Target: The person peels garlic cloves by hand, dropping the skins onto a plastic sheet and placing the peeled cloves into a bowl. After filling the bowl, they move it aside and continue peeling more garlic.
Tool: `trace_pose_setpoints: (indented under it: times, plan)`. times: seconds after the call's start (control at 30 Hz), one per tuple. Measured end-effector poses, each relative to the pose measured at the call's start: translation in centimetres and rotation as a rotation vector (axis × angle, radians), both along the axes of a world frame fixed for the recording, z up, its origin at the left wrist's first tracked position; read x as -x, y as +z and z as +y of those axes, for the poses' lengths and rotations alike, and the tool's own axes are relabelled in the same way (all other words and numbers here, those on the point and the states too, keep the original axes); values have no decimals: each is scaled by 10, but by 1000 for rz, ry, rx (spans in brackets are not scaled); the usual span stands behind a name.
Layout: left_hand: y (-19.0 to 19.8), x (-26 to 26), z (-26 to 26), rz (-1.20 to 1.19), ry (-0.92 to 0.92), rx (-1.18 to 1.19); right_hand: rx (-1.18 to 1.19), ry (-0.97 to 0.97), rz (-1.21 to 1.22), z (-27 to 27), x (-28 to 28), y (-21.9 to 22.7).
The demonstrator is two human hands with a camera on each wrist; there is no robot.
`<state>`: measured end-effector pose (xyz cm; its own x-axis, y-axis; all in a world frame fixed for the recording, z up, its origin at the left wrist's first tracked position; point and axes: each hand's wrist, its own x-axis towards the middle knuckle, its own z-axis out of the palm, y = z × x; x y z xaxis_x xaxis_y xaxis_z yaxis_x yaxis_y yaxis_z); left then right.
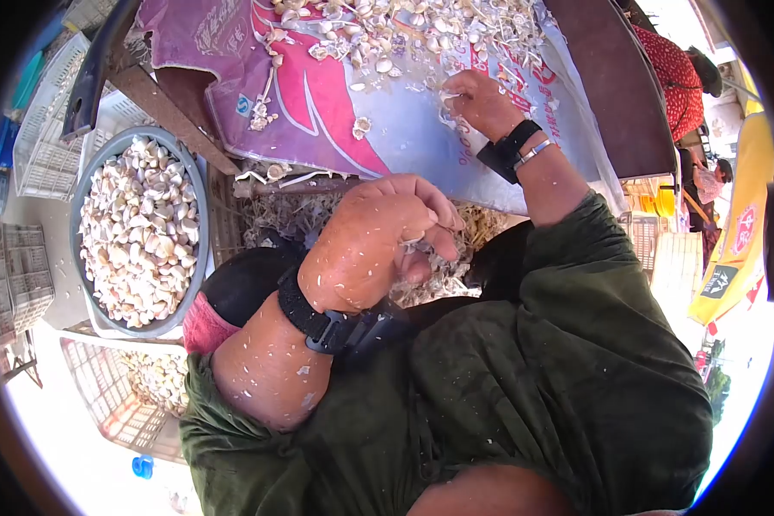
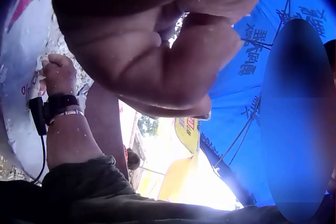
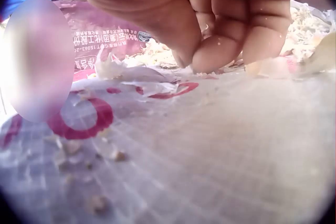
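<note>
My left hand (image 1: 378,232) is held over my lap, close to the near edge of the sack-covered table, its fingers curled inward. In the left wrist view the same hand (image 2: 152,50) looms large; I cannot tell what lies inside its curl. Farther out, my right hand (image 1: 486,103) is low over a printed plastic sack (image 1: 421,146). Its thumb and bent fingertips pinch at papery garlic skin (image 3: 131,71), right at the sack's surface. Beyond that hand, garlic cloves (image 1: 384,64) and loose skins lie scattered. Flecks of skin stick to the left hand and forearm.
A grey tub (image 1: 202,249) full of garlic cloves (image 1: 138,232) stands at the left. Below it is a plastic crate (image 1: 103,387) with more cloves. A wooden bar (image 1: 176,120) and table corner jut out beside the tub. Garlic waste lies under the table. People are at the far right.
</note>
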<state>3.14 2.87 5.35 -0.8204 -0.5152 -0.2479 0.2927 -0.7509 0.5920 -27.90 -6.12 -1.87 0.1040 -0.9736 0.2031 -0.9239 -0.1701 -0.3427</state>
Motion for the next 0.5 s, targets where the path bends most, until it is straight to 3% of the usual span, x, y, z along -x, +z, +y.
trace_pose_setpoints:
  times: [0.07, 0.13, 0.2, 0.27, 0.3, 0.37, 0.5]
  plan:
    - [-12, 2, -6, -78, 99, -37, -406, -45, -798, 19, -31, 38]
    - [-12, 4, -13, -152, 199, -59, -560, 222, -1016, 40, -62, 87]
    - [-8, 5, -14, -219, 240, -77, -641, 555, -1111, 68, -94, 140]
    - [-13, 9, -16, -214, 230, -74, -504, 1212, -1278, 77, -124, 160]
    - [-16, 11, -16, -206, 220, -76, -569, 1457, -1203, 75, -135, 179]
    - [-18, 15, -18, -203, 214, -81, -654, 1473, -1266, 87, -142, 198]
    - [-19, 17, -21, -193, 217, -73, -392, 1379, -1430, 107, -149, 186]
